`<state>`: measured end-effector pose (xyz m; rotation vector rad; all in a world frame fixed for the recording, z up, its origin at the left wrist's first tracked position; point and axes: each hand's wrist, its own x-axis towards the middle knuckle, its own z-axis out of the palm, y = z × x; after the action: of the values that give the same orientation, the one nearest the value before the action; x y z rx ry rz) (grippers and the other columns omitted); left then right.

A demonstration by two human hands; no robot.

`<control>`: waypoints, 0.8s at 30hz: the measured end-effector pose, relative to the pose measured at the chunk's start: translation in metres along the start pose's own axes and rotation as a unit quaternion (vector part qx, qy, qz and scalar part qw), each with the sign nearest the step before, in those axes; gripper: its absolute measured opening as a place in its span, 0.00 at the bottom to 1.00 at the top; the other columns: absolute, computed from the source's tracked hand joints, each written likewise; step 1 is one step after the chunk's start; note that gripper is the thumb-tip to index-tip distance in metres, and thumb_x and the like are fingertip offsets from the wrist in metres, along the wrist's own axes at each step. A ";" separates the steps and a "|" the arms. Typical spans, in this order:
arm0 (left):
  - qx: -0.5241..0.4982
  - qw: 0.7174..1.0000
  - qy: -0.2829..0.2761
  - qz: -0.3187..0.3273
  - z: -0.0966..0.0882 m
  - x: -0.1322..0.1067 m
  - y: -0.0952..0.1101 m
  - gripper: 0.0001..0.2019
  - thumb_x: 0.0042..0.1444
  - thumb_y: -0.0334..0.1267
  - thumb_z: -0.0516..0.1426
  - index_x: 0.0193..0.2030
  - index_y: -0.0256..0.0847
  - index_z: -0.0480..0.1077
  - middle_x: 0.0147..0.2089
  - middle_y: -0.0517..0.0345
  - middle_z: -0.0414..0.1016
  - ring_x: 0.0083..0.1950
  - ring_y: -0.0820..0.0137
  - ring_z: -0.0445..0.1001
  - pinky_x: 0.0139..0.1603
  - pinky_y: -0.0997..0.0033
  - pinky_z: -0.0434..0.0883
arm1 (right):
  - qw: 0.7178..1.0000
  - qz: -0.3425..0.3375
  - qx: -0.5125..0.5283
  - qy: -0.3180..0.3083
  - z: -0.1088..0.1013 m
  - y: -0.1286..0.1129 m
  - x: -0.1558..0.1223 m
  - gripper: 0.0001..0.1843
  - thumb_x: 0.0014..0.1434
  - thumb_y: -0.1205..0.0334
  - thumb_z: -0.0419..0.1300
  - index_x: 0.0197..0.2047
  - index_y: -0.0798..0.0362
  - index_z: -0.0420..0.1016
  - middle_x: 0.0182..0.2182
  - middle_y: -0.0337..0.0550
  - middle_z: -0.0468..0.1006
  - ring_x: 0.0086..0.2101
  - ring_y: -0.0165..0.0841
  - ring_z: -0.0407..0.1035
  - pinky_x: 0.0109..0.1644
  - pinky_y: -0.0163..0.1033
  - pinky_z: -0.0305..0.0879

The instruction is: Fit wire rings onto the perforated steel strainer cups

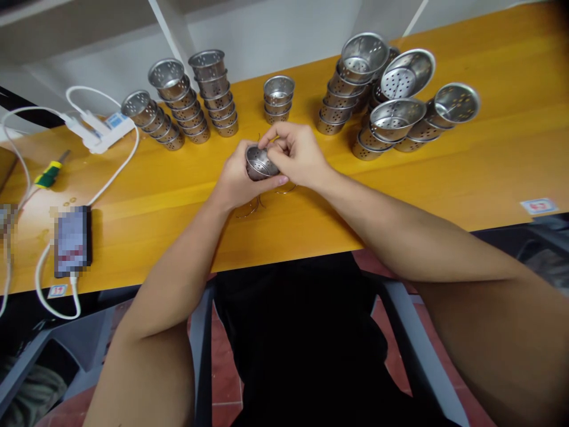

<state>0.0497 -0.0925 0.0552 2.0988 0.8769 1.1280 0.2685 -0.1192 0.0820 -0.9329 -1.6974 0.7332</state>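
Note:
My left hand (234, 178) is wrapped round a small perforated metal cup (258, 166), its open mouth tilted up toward me. A thin wire ring runs along the cup's near rim. Over the cup's right side, my right hand (303, 155) has its thumb and fingers pinched together at the rim; what they hold, if anything, is too small to tell. Thin curved wires (254, 209) lie on the table just under my hands. Beyond them stands a short stack of similar cups (278, 98).
Tall stacks of perforated cups stand at the back left (217, 98) and back right (342, 98), some leaning. To the left are a white power strip (109, 135), a green-yellow screwdriver (50, 174) and a phone (72, 242) on a white cable. A wall borders the table's back.

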 end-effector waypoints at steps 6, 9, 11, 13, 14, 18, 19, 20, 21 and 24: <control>-0.108 0.992 -0.020 -0.065 -0.003 -0.001 0.009 0.43 0.51 0.79 0.84 0.55 0.47 0.80 0.45 0.57 0.84 0.45 0.61 0.86 0.51 0.56 0.87 | 0.992 0.026 0.107 -0.068 -0.017 -0.013 0.002 0.16 0.79 0.45 0.76 0.46 0.47 0.82 0.26 0.34 0.71 0.26 0.31 0.62 0.29 0.38 0.65; -0.153 0.984 -0.037 -0.082 -0.004 0.000 0.005 0.43 0.54 0.85 0.79 0.52 0.47 0.79 0.40 0.58 0.81 0.39 0.65 0.83 0.43 0.59 0.84 | 0.975 0.034 0.167 -0.141 -0.031 -0.020 0.003 0.29 0.73 0.29 0.82 0.49 0.47 0.84 0.29 0.34 0.76 0.25 0.30 0.65 0.28 0.37 0.64; -0.163 0.982 -0.043 -0.080 -0.003 0.001 0.003 0.44 0.56 0.87 0.77 0.51 0.47 0.78 0.39 0.57 0.81 0.38 0.65 0.83 0.40 0.59 0.83 | 0.969 0.027 0.180 -0.165 -0.036 -0.023 0.004 0.36 0.66 0.24 0.87 0.51 0.46 0.85 0.32 0.35 0.79 0.25 0.29 0.66 0.27 0.38 0.65; -0.167 0.982 -0.043 -0.077 -0.003 0.002 0.001 0.45 0.56 0.89 0.75 0.52 0.47 0.79 0.41 0.56 0.82 0.38 0.65 0.84 0.41 0.59 0.84 | 0.968 0.025 0.182 -0.171 -0.038 -0.024 0.004 0.39 0.62 0.23 0.89 0.51 0.46 0.85 0.32 0.36 0.81 0.25 0.30 0.67 0.26 0.38 0.65; -0.167 0.982 -0.040 -0.073 -0.004 0.002 0.000 0.46 0.56 0.90 0.74 0.53 0.47 0.79 0.42 0.55 0.83 0.39 0.65 0.84 0.41 0.59 0.84 | 0.968 0.029 0.181 -0.170 -0.037 -0.025 0.005 0.39 0.61 0.23 0.89 0.50 0.46 0.84 0.31 0.36 0.82 0.25 0.30 0.67 0.25 0.38 0.66; -0.164 0.984 -0.025 -0.059 -0.006 0.004 -0.004 0.49 0.43 0.86 0.83 0.54 0.47 0.82 0.48 0.53 0.88 0.46 0.63 0.87 0.47 0.58 0.87 | 0.969 0.055 0.173 -0.168 -0.034 -0.024 0.005 0.40 0.58 0.22 0.91 0.45 0.45 0.81 0.29 0.35 0.82 0.24 0.30 0.68 0.25 0.38 0.66; -0.163 0.984 -0.022 -0.063 -0.007 0.004 -0.005 0.50 0.39 0.82 0.86 0.54 0.47 0.82 0.49 0.52 0.89 0.47 0.62 0.87 0.49 0.56 0.87 | 0.969 0.058 0.172 -0.170 -0.034 -0.023 0.005 0.40 0.57 0.22 0.91 0.44 0.45 0.80 0.28 0.35 0.82 0.24 0.30 0.69 0.25 0.38 0.67; -0.161 0.984 -0.020 -0.068 -0.007 0.004 -0.007 0.50 0.37 0.79 0.88 0.55 0.48 0.82 0.50 0.52 0.89 0.48 0.61 0.88 0.50 0.54 0.88 | 0.968 0.058 0.173 -0.173 -0.033 -0.022 0.005 0.41 0.57 0.22 0.91 0.44 0.45 0.80 0.28 0.34 0.82 0.24 0.30 0.69 0.25 0.38 0.67; -0.159 0.984 -0.021 -0.073 -0.007 0.003 -0.008 0.49 0.37 0.76 0.90 0.55 0.48 0.81 0.51 0.52 0.89 0.50 0.59 0.88 0.52 0.51 0.89 | 0.967 0.056 0.174 -0.175 -0.033 -0.021 0.005 0.41 0.56 0.22 0.91 0.44 0.45 0.80 0.27 0.34 0.81 0.24 0.30 0.69 0.25 0.38 0.67; -0.144 0.986 -0.036 -0.073 -0.006 0.001 -0.012 0.47 0.43 0.72 0.90 0.57 0.49 0.78 0.54 0.51 0.88 0.55 0.53 0.90 0.56 0.45 0.90 | 0.966 0.049 0.180 -0.180 -0.031 -0.018 0.006 0.42 0.56 0.20 0.91 0.44 0.45 0.80 0.26 0.33 0.80 0.24 0.30 0.70 0.26 0.38 0.68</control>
<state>0.0420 -0.0834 0.0499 1.7990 0.7696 1.0277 0.2931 -0.1219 0.1089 -0.6566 -1.7509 1.2915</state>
